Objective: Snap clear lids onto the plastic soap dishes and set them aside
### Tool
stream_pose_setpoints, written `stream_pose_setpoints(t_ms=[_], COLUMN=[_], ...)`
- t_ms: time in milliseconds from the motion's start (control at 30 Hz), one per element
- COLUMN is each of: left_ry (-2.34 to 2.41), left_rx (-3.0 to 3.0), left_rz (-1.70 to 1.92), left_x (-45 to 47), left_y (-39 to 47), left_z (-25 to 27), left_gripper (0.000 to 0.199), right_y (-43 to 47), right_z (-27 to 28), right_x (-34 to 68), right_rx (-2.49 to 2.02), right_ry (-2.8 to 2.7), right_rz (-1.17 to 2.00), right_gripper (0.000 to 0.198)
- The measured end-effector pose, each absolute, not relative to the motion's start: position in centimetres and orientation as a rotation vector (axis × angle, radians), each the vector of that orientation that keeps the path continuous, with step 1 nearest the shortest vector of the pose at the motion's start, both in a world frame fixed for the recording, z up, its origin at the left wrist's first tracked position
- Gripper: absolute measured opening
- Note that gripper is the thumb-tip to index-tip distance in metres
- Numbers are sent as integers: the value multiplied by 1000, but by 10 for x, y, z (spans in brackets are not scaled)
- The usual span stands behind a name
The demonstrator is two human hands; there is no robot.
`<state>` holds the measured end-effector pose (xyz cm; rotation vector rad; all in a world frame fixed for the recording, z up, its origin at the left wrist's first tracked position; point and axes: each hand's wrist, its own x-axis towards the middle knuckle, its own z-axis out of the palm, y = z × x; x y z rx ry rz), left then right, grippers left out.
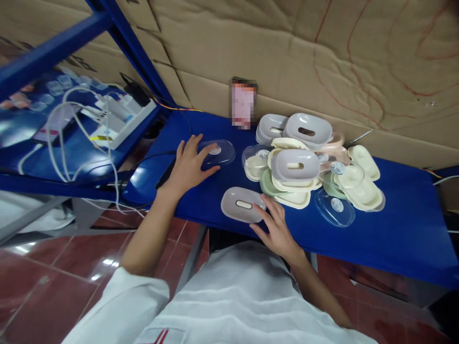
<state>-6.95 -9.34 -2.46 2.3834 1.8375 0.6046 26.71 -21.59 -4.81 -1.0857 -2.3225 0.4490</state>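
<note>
A greyish soap dish (236, 210) with an oval slot lies at the table's front edge. My right hand (278, 227) grips its right end, with the index finger reaching inside and the thumb by the near rim. Farther back on the left, a clear plastic lid (224, 155) with a round sticker rests on the table. My left hand (191, 165) is spread open beside it, one finger over its left part. Whether that finger touches the lid I cannot tell.
Stacked soap dishes (296, 165) in grey, cream, green and pink lie to the right, with another clear lid (335, 210). A phone with a blurred screen (244, 102) leans on the cardboard (287, 57). Cables and a power strip (132, 122) occupy the left table.
</note>
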Motion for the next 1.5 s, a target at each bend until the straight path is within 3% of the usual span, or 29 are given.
stream_pose_setpoints(t_ms=[133,300,533,1233,1500], left_ry=[1737,1543,1045,1085,1108], left_rx=[2370,2281,2299,2213,2143], left_rz=[494,849,800,757,733], left_x=[-70,-67,-26,-22,-17], left_y=[-80,-125,-195,-195,-197], left_z=[-25,-7,-15,-42,-45], left_gripper=[58,48,44,50,53], right_y=[-218,-221,-211,-225,-217], right_z=[-48,-50,-44,-55,-56], right_x=[266,272,278,274,271], right_rx=[-1103,-1172,-1056,-1008,-1113], right_ry=[-2371,-2320,-2376,-2406,-2355], right_rz=[452,428,354,100,321], right_gripper=[65,64,89,85,88])
